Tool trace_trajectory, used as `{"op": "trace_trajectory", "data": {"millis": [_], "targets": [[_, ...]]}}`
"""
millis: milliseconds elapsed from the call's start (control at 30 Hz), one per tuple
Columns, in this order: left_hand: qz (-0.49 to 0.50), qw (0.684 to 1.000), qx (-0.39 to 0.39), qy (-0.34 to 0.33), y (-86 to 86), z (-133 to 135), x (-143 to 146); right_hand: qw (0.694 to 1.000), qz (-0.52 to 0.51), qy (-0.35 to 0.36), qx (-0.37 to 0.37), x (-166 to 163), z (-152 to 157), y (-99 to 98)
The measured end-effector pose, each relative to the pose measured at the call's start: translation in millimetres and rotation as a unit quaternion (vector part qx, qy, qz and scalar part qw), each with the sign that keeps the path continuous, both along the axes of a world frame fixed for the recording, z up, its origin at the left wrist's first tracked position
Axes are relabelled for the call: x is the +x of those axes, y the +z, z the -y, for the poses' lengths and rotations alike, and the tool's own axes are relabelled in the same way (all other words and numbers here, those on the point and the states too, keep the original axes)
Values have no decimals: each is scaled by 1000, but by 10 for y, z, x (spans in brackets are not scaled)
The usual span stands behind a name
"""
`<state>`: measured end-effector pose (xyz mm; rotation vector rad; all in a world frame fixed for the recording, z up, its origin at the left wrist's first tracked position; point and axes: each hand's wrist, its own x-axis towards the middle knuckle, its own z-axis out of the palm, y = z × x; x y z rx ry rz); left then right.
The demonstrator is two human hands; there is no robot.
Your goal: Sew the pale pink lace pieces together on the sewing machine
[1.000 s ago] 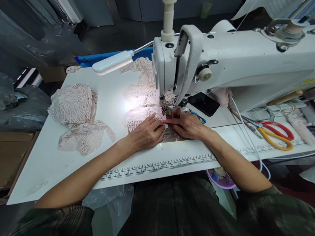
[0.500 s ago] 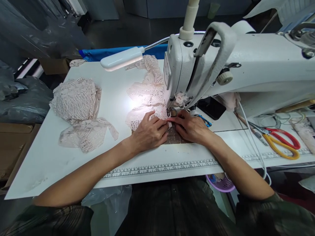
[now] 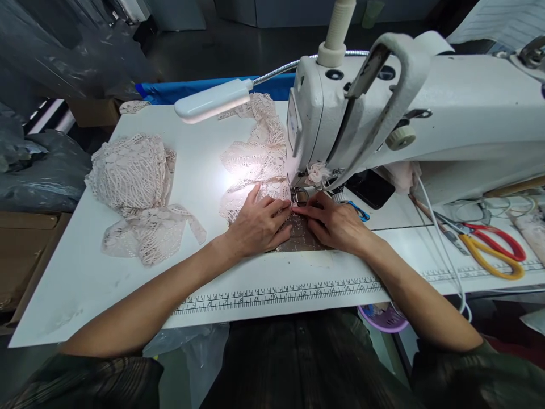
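A white sewing machine (image 3: 426, 113) stands on the white table (image 3: 85, 272). Pale pink lace fabric (image 3: 255, 159) lies under its lamp and runs to the presser foot (image 3: 300, 195). My left hand (image 3: 258, 224) lies on the lace just left of the foot, fingers flat and pressed together on the fabric. My right hand (image 3: 334, 224) rests just right of it, fingertips pinching the lace edge at the foot. The two hands' fingertips nearly touch.
A heap of pink lace pieces (image 3: 134, 193) sits at the table's left. Scissors with red and yellow handles (image 3: 489, 247) lie at the right, beside cables. A gooseneck lamp (image 3: 213, 99) hangs over the work. Printed rulers (image 3: 276, 292) edge the table front. Blue snips (image 3: 360, 213) lie by the machine.
My head has shifted, so the machine sits further right in view. Both hands have edged slightly forward toward the presser foot with the lace.
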<state>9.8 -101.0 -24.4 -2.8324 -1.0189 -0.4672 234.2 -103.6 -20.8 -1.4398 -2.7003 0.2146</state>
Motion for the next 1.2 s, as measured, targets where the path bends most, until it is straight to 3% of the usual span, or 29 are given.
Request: {"op": "trace_trajectory", "data": {"millis": [267, 533, 633, 733, 900, 1033, 1200], "targets": [[-2, 999, -37, -12, 39, -124, -60, 998, 58, 7, 16, -76, 4, 55], [4, 998, -55, -14, 2, -211, -108, 989, 132, -36, -49, -245, 61, 237], [1, 998, -57, -11, -10, -217, -115, 998, 54, -27, -34, -141, 63, 187], [-4, 998, -57, -12, -17, -232, -126, 994, -93, -24, -60, 26, -6, 137], [-11, 998, -54, -20, -12, -265, -133, 923, -306, -79, -219, 175, -230, 80], [-22, 998, -49, -18, -18, -268, -138, 891, -360, -129, -243, 189, -272, 13], [-31, 998, -52, -10, -20, -258, -151, 898, -356, -157, -204, 204, -195, -55]]}}
